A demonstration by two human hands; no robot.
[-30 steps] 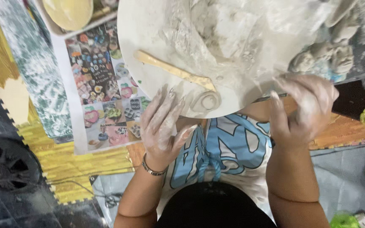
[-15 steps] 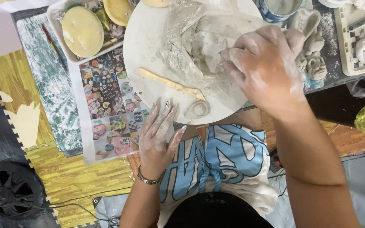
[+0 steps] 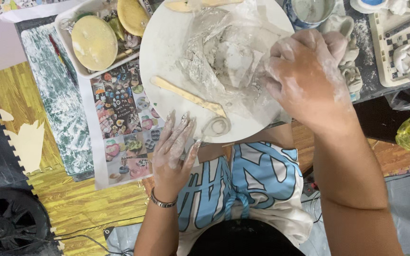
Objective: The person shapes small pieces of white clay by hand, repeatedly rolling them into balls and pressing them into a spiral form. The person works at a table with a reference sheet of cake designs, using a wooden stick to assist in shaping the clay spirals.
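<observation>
A round white board lies in front of me, smeared with clay. My right hand, dusted white, is closed on the edge of a crumpled clear plastic sheet that covers a lump of grey clay on the board. My left hand rests flat with fingers apart at the board's near rim, holding nothing. A flat wooden tool lies on the board just beyond it, and a small coiled clay piece sits beside its fingertips.
A white tray with yellow sponges stands at the back left. A printed picture sheet lies left of the board. A blue-patterned cup, clay lumps and a checkered tray sit at the right. A black fan stands on the floor.
My right hand rose from the board's near right edge onto the plastic sheet and closed on it. My left hand stayed at the near rim.
</observation>
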